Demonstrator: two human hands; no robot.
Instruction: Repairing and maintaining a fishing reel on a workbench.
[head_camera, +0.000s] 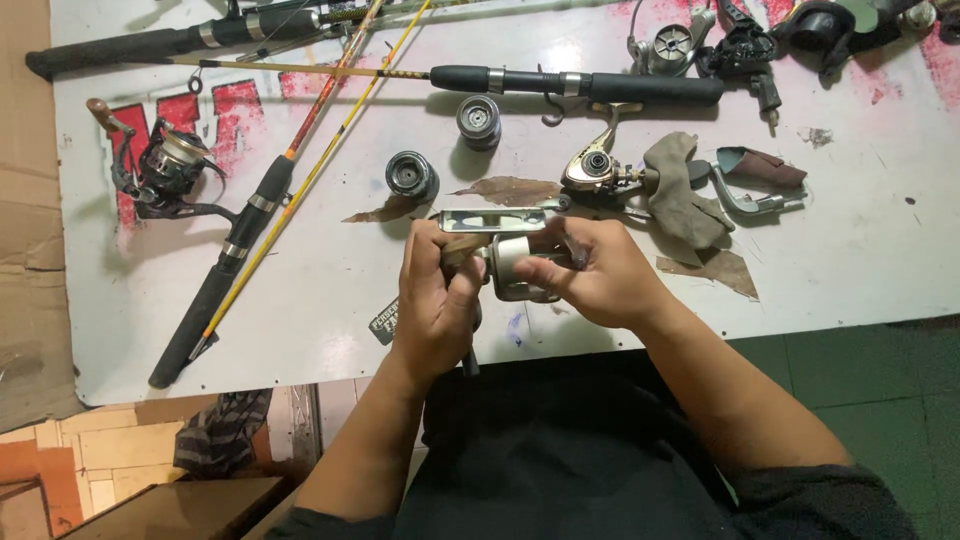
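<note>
The white table (850, 250) takes up most of what I see, with red lettering at its left and top edges. Across it lie the fishing rods: a dark-handled rod (225, 270) running diagonally at my left, a thin yellow rod (330, 150) crossing beside it, and another rod with a black grip (590, 86) lying level near the top. A black spinning reel (160, 170) sits at the far left, well apart from my hands. A grey rag (680, 195) lies right of centre, with a gold reel body (592, 168) just beside it. Two dark spools (412, 175) (479, 118) stand above my hands.

Over the table's near edge I hold a silver reel (520, 262) between both hands. My left hand (435, 300) is clamped around its left side, its foot sticking up above my fingers. My right hand (600, 275) is closed on its right side, fingertips pinched on the pale body.
</note>
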